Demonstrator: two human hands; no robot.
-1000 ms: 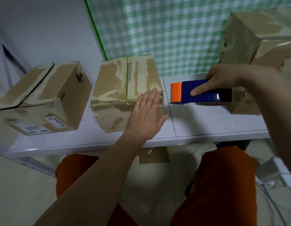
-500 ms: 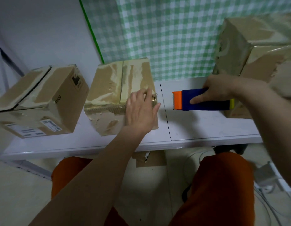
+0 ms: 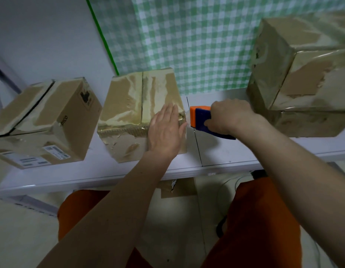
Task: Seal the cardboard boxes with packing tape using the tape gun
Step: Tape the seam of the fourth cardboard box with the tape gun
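Left hand (image 3: 166, 132): we lay it flat, fingers (image 3: 168, 115) straight and together, on the near right corner of the middle box (image 3: 136, 105), pressing it down.
Right hand (image 3: 228, 117): our fingers are clamped round the tape gun (image 3: 201, 120), whose orange nose sits just beside the left fingertips, close to the box's right edge.
Middle box: under the left fingers on the counter (image 3: 216, 153); it looks light and hollow with soft, taped flaps, so we judge it will slide unless held down.
Tape gun: stiff plastic, best held by its blue body behind the orange nose.
Beyond the fingers: a labelled box (image 3: 51, 120) left, stacked boxes (image 3: 303, 74) right, checked cloth (image 3: 187, 35) behind.
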